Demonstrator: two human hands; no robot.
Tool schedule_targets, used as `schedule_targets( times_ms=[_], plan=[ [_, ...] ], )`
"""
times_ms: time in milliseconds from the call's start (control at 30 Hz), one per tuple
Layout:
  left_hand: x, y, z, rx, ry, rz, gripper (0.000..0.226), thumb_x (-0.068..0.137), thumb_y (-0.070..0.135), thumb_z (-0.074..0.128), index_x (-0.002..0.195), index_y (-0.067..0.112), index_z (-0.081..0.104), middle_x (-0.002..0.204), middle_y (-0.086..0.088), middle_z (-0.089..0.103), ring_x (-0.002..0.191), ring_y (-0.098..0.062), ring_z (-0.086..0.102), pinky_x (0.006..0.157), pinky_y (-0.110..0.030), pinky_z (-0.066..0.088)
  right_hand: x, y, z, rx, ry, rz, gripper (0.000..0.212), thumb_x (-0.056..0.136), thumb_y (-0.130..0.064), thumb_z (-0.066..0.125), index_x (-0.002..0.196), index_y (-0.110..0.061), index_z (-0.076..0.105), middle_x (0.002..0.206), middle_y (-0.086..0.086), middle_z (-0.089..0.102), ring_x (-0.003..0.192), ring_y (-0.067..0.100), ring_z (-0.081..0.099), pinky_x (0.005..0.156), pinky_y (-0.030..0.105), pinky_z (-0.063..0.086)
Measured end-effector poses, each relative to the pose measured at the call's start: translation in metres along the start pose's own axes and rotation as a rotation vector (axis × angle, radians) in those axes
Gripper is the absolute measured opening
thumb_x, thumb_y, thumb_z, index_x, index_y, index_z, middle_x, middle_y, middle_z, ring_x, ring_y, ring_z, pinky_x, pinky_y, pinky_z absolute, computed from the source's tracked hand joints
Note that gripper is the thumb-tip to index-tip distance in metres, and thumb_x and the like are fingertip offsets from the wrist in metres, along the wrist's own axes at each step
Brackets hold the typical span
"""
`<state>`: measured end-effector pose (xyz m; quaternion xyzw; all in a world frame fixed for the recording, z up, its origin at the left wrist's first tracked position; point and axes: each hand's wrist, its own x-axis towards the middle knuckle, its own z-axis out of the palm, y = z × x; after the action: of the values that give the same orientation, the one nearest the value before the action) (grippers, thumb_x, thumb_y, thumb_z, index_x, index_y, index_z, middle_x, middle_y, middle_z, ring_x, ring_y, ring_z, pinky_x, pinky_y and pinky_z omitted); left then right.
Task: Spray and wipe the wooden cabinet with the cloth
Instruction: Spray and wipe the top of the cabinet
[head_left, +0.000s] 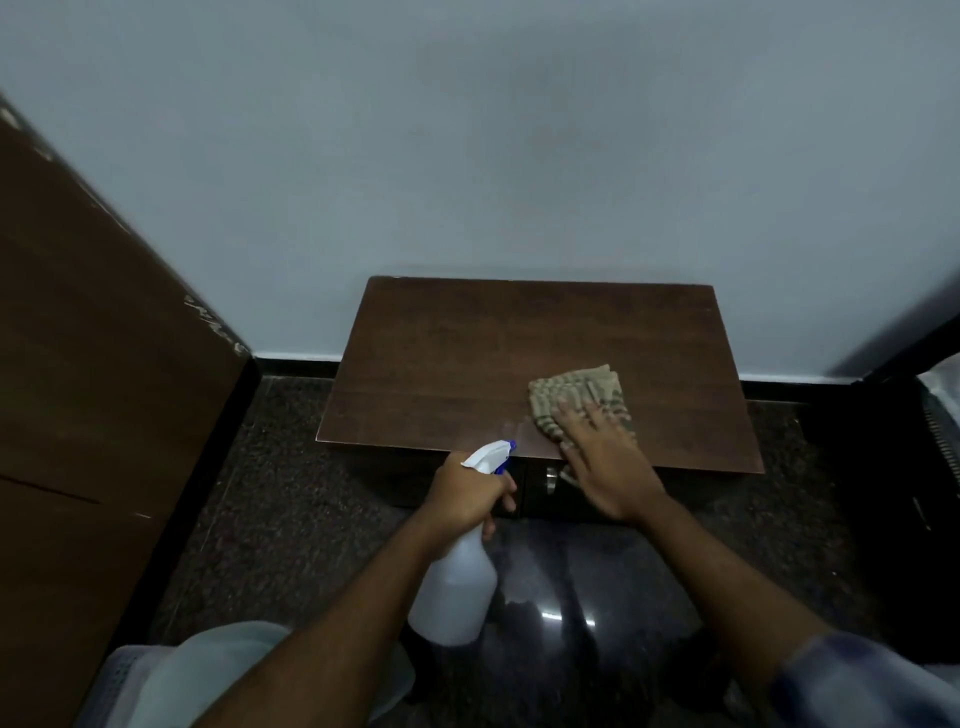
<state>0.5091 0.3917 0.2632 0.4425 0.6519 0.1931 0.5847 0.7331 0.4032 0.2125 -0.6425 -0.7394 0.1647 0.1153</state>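
A low wooden cabinet (467, 364) with a dark brown top stands against the pale wall. A beige striped cloth (571, 389) lies on the right front part of its top. My right hand (608, 462) presses flat on the cloth with its fingers spread. My left hand (467, 493) grips the neck of a white spray bottle (457, 587) with a blue-tipped nozzle, held in front of the cabinet's front edge. The nozzle points toward the cabinet top.
A tall brown wooden panel (93, 389) leans along the left side. Dark furniture (914, 415) stands at the right edge. The floor (291, 493) is dark speckled stone. A metal handle (550, 478) shows on the cabinet front below my right hand.
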Motion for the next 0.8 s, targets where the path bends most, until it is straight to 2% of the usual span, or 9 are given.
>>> schedule_targets(
  times_ms=[33, 167, 267, 333, 467, 533, 567, 700, 800],
  plan=[
    [0.000, -0.002, -0.003, -0.009, -0.015, -0.007, 0.015, 0.082, 0.007, 0.063, 0.088, 0.001, 0.075, 0.077, -0.013, 0.078, 0.036, -0.027, 0.048, 0.043, -0.029, 0.043, 0.002, 0.010, -0.004, -0.011, 0.004, 0.001, 0.051, 0.105, -0.033, 0.037, 0.156, -0.025, 0.033, 0.165, 0.000, 0.022, 0.153, 0.025, 0.017, 0.122, 0.042, 0.021],
    [0.004, -0.005, -0.016, -0.048, 0.022, -0.016, 0.029, 0.069, 0.016, 0.066, 0.095, 0.009, 0.077, 0.088, -0.008, 0.081, 0.051, -0.034, 0.058, 0.044, -0.032, 0.046, 0.043, -0.016, -0.002, 0.046, 0.083, 0.431, 0.051, 0.105, -0.033, 0.037, 0.154, -0.021, 0.034, 0.164, 0.006, 0.025, 0.152, 0.032, 0.014, 0.121, 0.050, 0.016],
    [0.006, 0.000, -0.028, -0.049, 0.084, -0.007, 0.027, 0.067, 0.017, 0.064, 0.090, 0.013, 0.077, 0.082, -0.006, 0.081, 0.044, -0.032, 0.054, 0.044, -0.031, 0.046, 0.035, -0.085, 0.030, -0.029, 0.025, 0.080, 0.056, 0.103, -0.031, 0.040, 0.157, -0.018, 0.030, 0.164, 0.008, 0.025, 0.151, 0.032, 0.018, 0.120, 0.048, 0.017],
    [0.008, 0.005, -0.043, -0.047, 0.099, 0.003, 0.019, 0.076, 0.010, 0.064, 0.090, 0.010, 0.077, 0.083, -0.009, 0.081, 0.035, -0.028, 0.050, 0.042, -0.029, 0.045, 0.022, -0.081, 0.030, -0.059, -0.072, -0.172, 0.057, 0.104, -0.033, 0.038, 0.158, -0.024, 0.026, 0.167, 0.000, 0.017, 0.154, 0.026, 0.013, 0.122, 0.046, 0.018],
    [0.013, 0.004, -0.077, -0.061, 0.119, 0.009, 0.016, 0.086, -0.002, 0.060, 0.093, 0.001, 0.074, 0.088, -0.016, 0.080, 0.036, -0.026, 0.047, 0.040, -0.027, 0.043, 0.043, -0.032, 0.003, 0.003, -0.032, 0.175, 0.057, 0.105, -0.033, 0.039, 0.159, -0.024, 0.024, 0.168, 0.004, 0.011, 0.154, 0.028, 0.007, 0.123, 0.047, 0.016],
    [0.013, 0.000, -0.085, -0.045, 0.135, 0.004, 0.015, 0.086, -0.001, 0.060, 0.091, 0.002, 0.075, 0.088, -0.016, 0.080, 0.037, -0.026, 0.047, 0.040, -0.026, 0.043, 0.060, -0.051, 0.004, 0.024, -0.013, 0.292, 0.056, 0.107, -0.034, 0.034, 0.159, -0.021, 0.021, 0.168, 0.005, 0.011, 0.154, 0.030, 0.005, 0.124, 0.047, 0.010],
    [0.014, -0.001, -0.086, -0.036, 0.144, 0.004, 0.014, 0.087, -0.001, 0.061, 0.091, 0.002, 0.075, 0.088, -0.016, 0.080, 0.037, -0.025, 0.046, 0.040, -0.026, 0.042, 0.063, -0.072, 0.012, 0.043, -0.007, 0.273, 0.056, 0.107, -0.033, 0.033, 0.160, -0.021, 0.019, 0.167, 0.006, 0.010, 0.154, 0.031, 0.005, 0.123, 0.046, 0.008],
    [0.013, -0.005, -0.092, -0.030, 0.182, -0.010, 0.013, 0.086, 0.002, 0.062, 0.086, 0.001, 0.074, 0.079, -0.016, 0.078, 0.033, -0.024, 0.046, 0.040, -0.026, 0.041, 0.039, -0.102, 0.038, -0.036, -0.127, -0.199, 0.060, 0.104, -0.036, 0.031, 0.161, -0.025, 0.015, 0.168, 0.001, 0.010, 0.155, 0.025, 0.005, 0.123, 0.041, 0.011],
    [0.015, -0.008, -0.105, 0.003, 0.202, -0.035, 0.013, 0.089, 0.005, 0.062, 0.087, -0.002, 0.073, 0.070, -0.015, 0.074, 0.034, -0.021, 0.048, 0.041, -0.028, 0.043, 0.054, -0.067, 0.026, 0.008, -0.030, 0.021, 0.056, 0.104, -0.035, 0.036, 0.158, -0.025, 0.024, 0.165, 0.009, 0.020, 0.152, 0.030, 0.016, 0.122, 0.043, 0.020]
  ],
)
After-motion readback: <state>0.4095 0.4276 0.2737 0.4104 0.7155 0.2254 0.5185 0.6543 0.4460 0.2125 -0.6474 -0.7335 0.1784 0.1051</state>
